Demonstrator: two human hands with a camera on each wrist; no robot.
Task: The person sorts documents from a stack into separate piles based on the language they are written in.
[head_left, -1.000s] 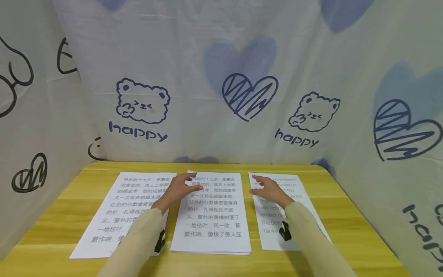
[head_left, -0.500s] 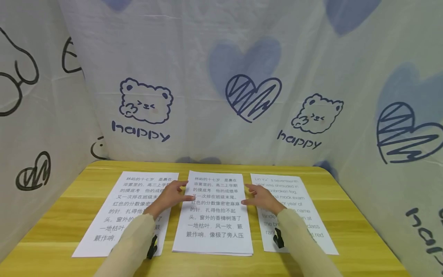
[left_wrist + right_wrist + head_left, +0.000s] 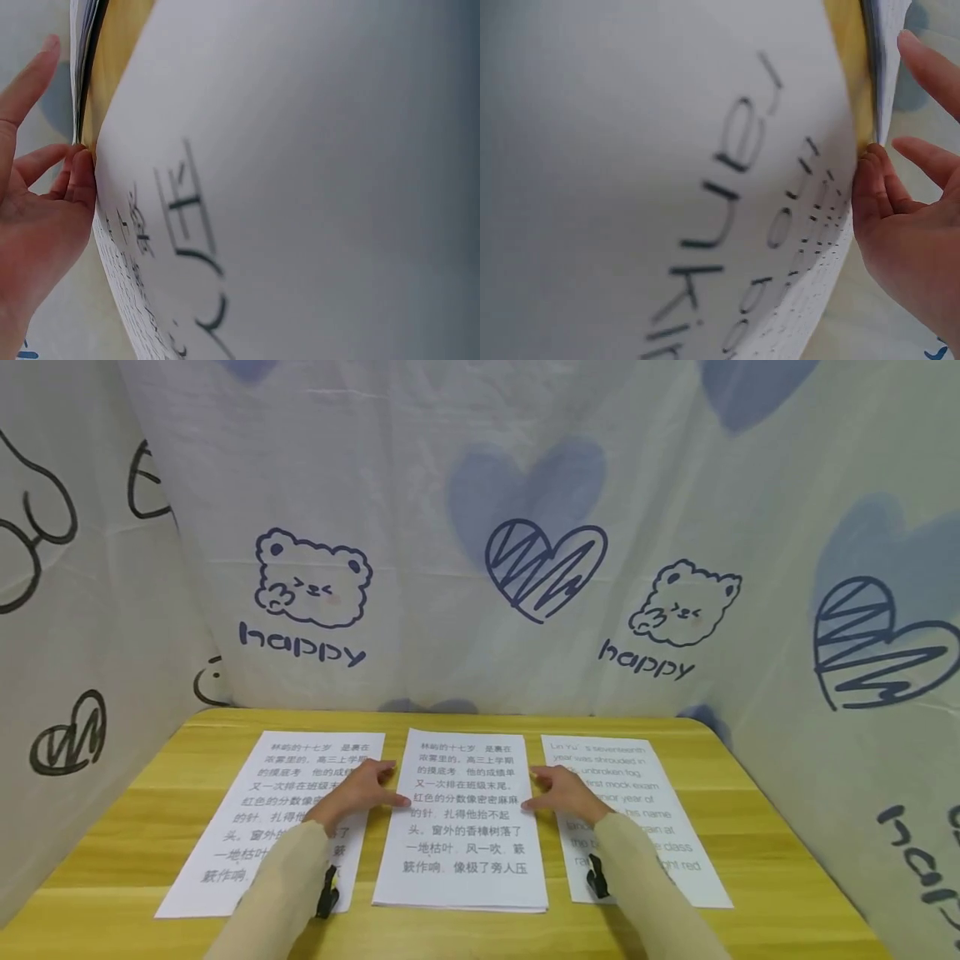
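Observation:
In the head view a stack of printed paper lies flat in the middle of the table. My left hand is at its left edge, thumb tip against the margin and fingers apart. On the opposite side, my right hand touches the right edge in the same way. The left wrist view shows the left fingertips low against the stack's side, with the thumb raised apart. From the right wrist, the right fingertips likewise meet the foot of the stack. Neither hand lifts any paper.
A sheet with Chinese text lies under the left forearm. Another with English text lies under the right forearm. The yellow wood-grain table is bordered by a printed white cloth at the back and sides.
Both hands have come down and nearer the body, ending at the two sides of the middle stack. The left thumb has drawn back from over the top page. The papers have not moved.

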